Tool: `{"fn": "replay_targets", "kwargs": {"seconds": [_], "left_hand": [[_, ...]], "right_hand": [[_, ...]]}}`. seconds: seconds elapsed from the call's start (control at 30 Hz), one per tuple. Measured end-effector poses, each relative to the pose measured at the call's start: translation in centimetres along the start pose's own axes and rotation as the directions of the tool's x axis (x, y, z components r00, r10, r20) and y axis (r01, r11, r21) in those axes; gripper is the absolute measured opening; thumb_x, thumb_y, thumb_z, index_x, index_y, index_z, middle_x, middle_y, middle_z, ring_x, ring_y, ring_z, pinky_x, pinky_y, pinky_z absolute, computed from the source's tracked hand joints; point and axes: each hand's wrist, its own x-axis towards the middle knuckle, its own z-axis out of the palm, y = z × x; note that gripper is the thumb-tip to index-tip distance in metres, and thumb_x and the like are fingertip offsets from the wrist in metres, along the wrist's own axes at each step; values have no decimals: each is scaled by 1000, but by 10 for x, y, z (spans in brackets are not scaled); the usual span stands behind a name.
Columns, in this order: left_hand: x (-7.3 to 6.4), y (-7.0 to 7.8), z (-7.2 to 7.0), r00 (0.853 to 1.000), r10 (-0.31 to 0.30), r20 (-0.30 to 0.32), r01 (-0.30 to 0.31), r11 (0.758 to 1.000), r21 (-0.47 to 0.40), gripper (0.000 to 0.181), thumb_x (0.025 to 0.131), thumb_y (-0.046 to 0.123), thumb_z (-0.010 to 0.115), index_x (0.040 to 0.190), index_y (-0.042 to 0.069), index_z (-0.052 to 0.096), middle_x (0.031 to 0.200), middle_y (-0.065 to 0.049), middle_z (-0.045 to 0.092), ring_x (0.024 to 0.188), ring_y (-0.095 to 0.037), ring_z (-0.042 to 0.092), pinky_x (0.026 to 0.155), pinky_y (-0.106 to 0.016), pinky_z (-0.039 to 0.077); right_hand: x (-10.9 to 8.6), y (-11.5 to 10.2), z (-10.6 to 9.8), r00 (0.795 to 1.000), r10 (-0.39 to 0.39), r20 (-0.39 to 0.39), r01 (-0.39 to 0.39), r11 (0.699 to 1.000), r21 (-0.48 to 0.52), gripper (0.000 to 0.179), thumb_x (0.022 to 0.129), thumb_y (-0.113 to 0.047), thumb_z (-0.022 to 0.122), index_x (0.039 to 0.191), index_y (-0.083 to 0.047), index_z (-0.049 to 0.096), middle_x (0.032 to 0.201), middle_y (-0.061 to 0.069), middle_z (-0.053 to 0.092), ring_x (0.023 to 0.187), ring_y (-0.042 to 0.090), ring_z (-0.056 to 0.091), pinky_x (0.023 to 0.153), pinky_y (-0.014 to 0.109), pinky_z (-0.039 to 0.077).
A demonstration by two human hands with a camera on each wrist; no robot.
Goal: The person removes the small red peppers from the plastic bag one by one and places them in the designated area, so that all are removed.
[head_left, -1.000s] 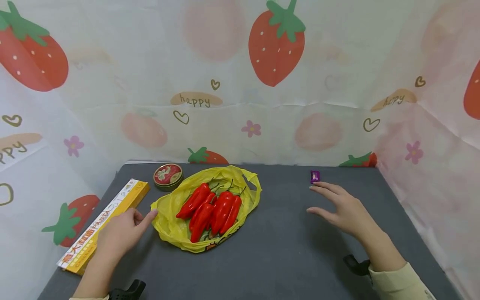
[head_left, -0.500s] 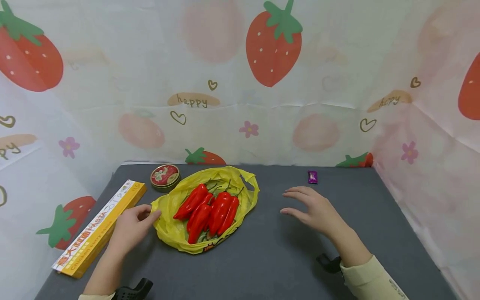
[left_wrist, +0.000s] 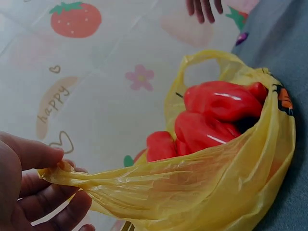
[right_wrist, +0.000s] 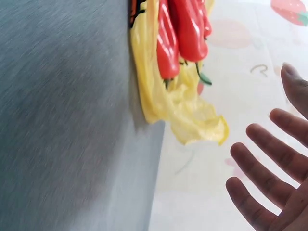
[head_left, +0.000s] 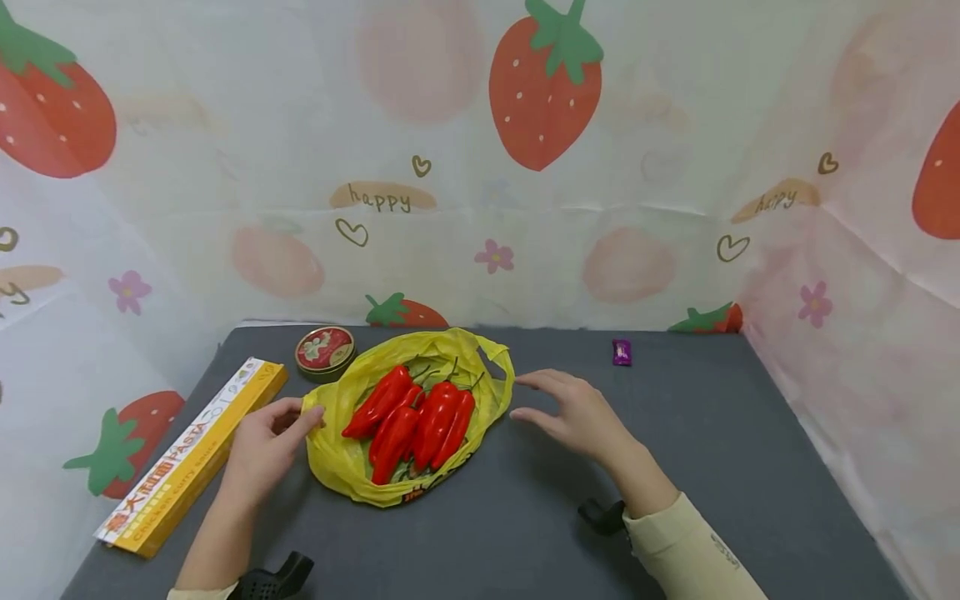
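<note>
Balance matters most, we judge: we do best to grip the yellow bag (head_left: 337, 467) evenly at opposite edges, so the red peppers (head_left: 435, 422) inside stay put. It lies on the table (head_left: 465, 554), towards ten o'clock from the middle. At its nine o'clock our left hand (head_left: 262, 446) pinches the bunched edge; at three o'clock our right hand (head_left: 577, 417) hangs wide, fingers spread, holding nothing, just beside the bag

Glossy red peppers (head_left: 437, 425) inside open yellow bag (head_left: 333, 467)

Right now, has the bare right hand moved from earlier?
Yes: the right hand moved left, away from the small purple packet toward the yellow plastic bag.
</note>
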Motion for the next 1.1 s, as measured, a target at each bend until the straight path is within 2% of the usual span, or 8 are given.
{"fn": "replay_targets", "kwargs": {"seconds": [0.2,0.4,0.6,0.73,0.93,1.03,1.1], "left_hand": [[-1,0,2,1000,-1,-25,0,999,-45,51,99,52,58,122,7,69,112,-12,68,97,-19,54,76,-16,50],[-2,-4,6,999,5,-43,-11,990,-138,44,99,47,61,115,7,71,98,1,71,91,-12,56,76,-19,51],[-4,-5,7,998,-3,-60,-5,990,-139,45,99,47,60,115,6,71,95,2,71,90,-11,56,75,-19,50],[-6,-7,8,998,4,-68,-14,989,-146,44,100,45,61,114,6,71,94,2,71,88,-12,56,75,-21,51],[-6,-10,12,999,0,-54,-8,989,-145,43,100,46,61,112,6,71,93,2,71,88,-12,57,76,-21,51],[-7,-10,12,999,-1,-54,-7,988,-152,44,99,47,60,112,6,71,95,0,71,89,-13,57,77,-21,52],[-7,-10,12,999,1,-53,-9,988,-157,44,99,47,60,113,7,71,95,-1,72,89,-13,57,77,-21,52]], "right_hand": [[20,-8,14,999,30,43,-32,998,52,46,86,-29,81,128,-15,69,122,5,71,106,22,67,91,44,55],[37,-16,27,991,94,91,-101,992,76,47,88,-33,79,130,-15,68,119,6,71,106,28,67,86,43,55],[54,-17,40,982,150,116,-165,977,133,48,89,-33,78,131,-12,67,120,7,72,104,25,68,87,41,57],[66,-17,51,962,214,169,-244,953,179,54,90,-34,77,136,-7,63,125,11,70,104,23,69,87,40,58],[87,-16,68,917,312,249,-362,912,193,68,91,-40,75,144,-3,53,130,15,66,110,27,69,89,41,57],[94,-15,78,903,339,264,-402,882,244,73,90,-40,76,148,-4,49,131,15,66,113,29,67,90,41,57],[97,-14,83,893,358,274,-432,852,296,76,88,-40,78,148,-6,49,129,14,66,114,29,67,91,42,57]]}}
